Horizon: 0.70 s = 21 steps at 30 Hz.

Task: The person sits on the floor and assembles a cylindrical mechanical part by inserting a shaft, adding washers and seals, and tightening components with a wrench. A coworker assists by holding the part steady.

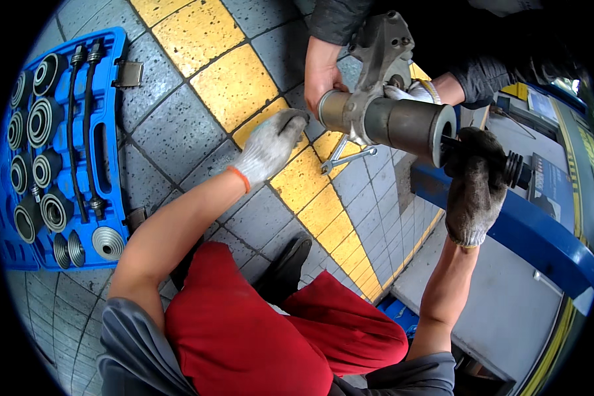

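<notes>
Right grip seemingly wraps half-hidden rod.

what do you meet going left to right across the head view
Blue tool case → left gloved hand → metal tube → right gloved hand → black rod end

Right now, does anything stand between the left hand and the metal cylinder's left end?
Yes, partly: a co-worker's bare hand is at the left end of the metal cylinder, seemingly in the path of the left hand.
</notes>
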Tool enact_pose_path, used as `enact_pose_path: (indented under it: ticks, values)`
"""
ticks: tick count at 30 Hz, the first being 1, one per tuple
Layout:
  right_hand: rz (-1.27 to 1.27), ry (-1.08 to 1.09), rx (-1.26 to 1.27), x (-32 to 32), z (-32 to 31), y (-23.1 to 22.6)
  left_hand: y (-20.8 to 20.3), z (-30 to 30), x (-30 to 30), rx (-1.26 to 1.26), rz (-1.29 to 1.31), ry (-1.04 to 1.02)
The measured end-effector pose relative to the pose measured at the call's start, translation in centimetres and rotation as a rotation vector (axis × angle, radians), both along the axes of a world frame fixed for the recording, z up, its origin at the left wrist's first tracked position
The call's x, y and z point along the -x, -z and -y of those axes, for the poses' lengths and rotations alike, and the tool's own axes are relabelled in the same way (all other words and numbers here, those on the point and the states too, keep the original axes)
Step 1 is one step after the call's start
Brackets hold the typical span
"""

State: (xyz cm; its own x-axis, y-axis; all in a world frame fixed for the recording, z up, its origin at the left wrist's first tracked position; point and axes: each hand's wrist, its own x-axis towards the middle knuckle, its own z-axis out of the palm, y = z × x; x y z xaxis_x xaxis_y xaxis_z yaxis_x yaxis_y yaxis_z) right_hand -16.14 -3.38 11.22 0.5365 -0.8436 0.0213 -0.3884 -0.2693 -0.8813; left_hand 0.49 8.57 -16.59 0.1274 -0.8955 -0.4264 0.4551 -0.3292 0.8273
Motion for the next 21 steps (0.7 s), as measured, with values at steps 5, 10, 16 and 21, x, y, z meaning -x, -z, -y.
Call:
enact_pose_path:
  ticks: [5,10,16,21]
  values:
    - [0.146,0.079,0.022,0.0,0.2,1.4,0.1,1.3,1.2,-0.081,-0.619,-0.053]
    - [0.067,0.094,0.106,-0.1,0.5,1.6,0.8,1.7,1.7,-0.132,-0.706,-0.079]
    - [0.013,0.037,0.095,-0.5,0.1,0.7,-0.1,0.9,1.1,-0.144,-0.564,-0.064]
    - [0.134,0.152,0.121,-1.6,0.1,1.6,-0.2,0.5,0.5,-0.102,-0.430,-0.053]
